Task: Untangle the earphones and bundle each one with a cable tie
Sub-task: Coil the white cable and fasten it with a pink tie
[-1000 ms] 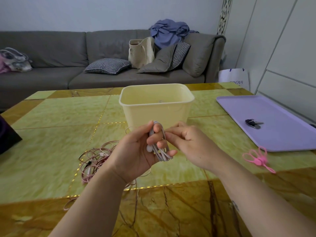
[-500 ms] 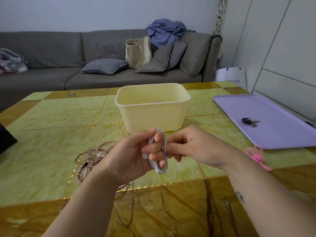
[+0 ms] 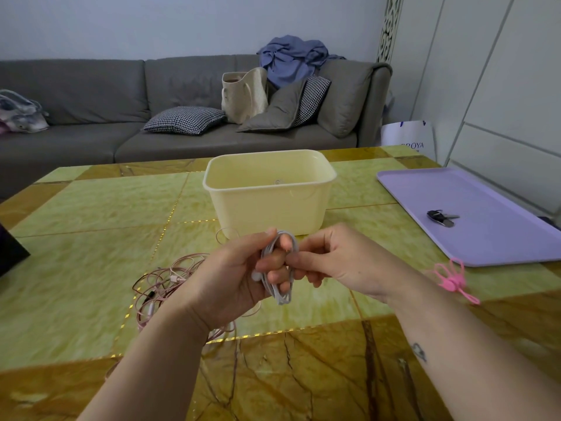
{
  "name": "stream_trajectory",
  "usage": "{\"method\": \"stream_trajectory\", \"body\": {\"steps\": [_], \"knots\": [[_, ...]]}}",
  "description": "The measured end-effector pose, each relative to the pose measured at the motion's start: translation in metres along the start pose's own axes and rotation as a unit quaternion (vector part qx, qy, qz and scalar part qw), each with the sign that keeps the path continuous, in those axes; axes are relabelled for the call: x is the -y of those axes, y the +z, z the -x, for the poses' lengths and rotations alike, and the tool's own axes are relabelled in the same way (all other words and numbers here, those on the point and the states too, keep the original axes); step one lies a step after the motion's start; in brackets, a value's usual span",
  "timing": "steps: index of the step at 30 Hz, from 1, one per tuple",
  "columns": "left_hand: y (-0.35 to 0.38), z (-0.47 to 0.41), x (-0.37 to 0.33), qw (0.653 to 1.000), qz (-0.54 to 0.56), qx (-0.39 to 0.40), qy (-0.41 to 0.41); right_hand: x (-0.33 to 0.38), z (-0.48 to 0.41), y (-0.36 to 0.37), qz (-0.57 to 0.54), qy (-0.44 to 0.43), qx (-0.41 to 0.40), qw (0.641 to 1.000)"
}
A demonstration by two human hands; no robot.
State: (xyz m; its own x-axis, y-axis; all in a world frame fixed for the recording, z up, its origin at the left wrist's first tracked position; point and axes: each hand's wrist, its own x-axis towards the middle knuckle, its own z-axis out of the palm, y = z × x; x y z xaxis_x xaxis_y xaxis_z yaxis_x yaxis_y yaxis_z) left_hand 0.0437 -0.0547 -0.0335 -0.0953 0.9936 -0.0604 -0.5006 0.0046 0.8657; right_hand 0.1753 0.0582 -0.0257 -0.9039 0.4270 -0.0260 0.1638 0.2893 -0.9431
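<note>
Above the green-and-amber marbled surface (image 3: 91,238), head view: your left hand (image 3: 230,281) grips a coil of white earphone cord (image 3: 280,295), looped round its fingers, while your right hand (image 3: 340,262) pinches the coil's upper strands with curled fingers. No tie is on it yet. By my judgement, one pair is untangled and wound, awaiting its fastener. The pink rubber cable ties (image 3: 452,279) lie well apart to your right, beside the lilac plastic tray (image 3: 485,196). A heap of pink earphone cords (image 3: 170,278) lies knotted on the surface under your left wrist, work not yet done. What sits inside the pale yellow plastic tub (image 3: 270,208) is too faint to tell.
</note>
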Motion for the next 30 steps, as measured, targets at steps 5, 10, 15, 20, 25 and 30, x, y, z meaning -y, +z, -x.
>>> {"method": "stream_trajectory", "body": {"steps": [5,10,15,20,25,30], "knots": [[0.000,-0.005,0.003,0.914,-0.330,-0.199,0.128,-0.002,-0.003,-0.001,-0.023,0.010,-0.085,0.996],[0.000,-0.009,0.014,0.868,-0.421,-0.226,0.136,-0.008,-0.008,0.013,-0.124,0.030,-0.111,0.986],[0.011,-0.012,0.024,0.847,-0.449,-0.235,0.163,-0.010,-0.009,0.020,-0.143,0.044,-0.100,0.984],[0.012,-0.011,0.026,0.879,-0.405,-0.221,0.120,-0.009,-0.007,0.019,-0.108,0.048,-0.098,0.988],[0.010,-0.007,0.023,0.922,-0.345,-0.166,0.059,-0.010,-0.005,0.010,-0.017,0.048,-0.077,0.996],[0.014,-0.004,0.023,0.990,-0.087,-0.107,0.007,-0.009,-0.005,0.007,-0.017,0.054,-0.089,0.994]]}}
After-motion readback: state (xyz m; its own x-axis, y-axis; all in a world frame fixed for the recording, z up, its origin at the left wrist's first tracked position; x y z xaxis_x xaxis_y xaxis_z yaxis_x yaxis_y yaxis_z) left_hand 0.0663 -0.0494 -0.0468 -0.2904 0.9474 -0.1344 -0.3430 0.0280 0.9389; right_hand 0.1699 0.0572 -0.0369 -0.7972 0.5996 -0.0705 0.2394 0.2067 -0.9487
